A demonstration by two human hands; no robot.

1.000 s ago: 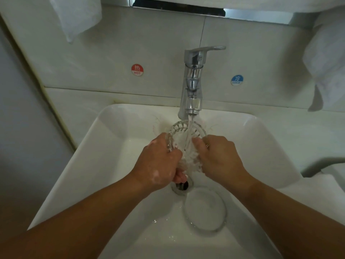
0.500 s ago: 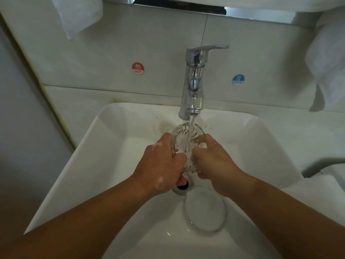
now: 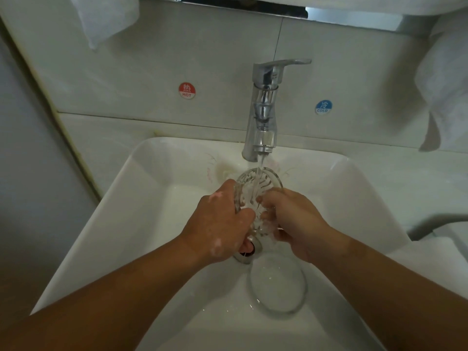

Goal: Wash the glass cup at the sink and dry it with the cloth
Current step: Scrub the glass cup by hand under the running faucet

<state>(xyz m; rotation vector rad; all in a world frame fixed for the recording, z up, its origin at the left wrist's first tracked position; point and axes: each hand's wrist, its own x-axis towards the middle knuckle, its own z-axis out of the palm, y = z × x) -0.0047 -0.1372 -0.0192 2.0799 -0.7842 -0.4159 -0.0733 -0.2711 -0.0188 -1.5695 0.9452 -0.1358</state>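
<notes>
A ribbed clear glass cup (image 3: 255,186) is tilted under the running chrome tap (image 3: 264,107), its mouth facing the stream. My left hand (image 3: 220,224) wraps the cup's left side. My right hand (image 3: 293,221) holds the right side, fingers at the rim and partly inside. Water runs into the cup and over my fingers. All this is above the drain (image 3: 247,252) of the white sink (image 3: 141,211). White cloths hang at the upper left (image 3: 106,19) and upper right (image 3: 445,79).
A clear glass dish or lid (image 3: 278,285) lies in the basin just in front of the drain. Red HOT (image 3: 187,90) and blue COLD (image 3: 323,107) stickers mark the wall. A white folded cloth (image 3: 430,252) lies on the counter to the right.
My right hand has slid lower along the cup and its fingers have shifted at the rim. The cup has stayed under the stream; the left hand's grip is unchanged.
</notes>
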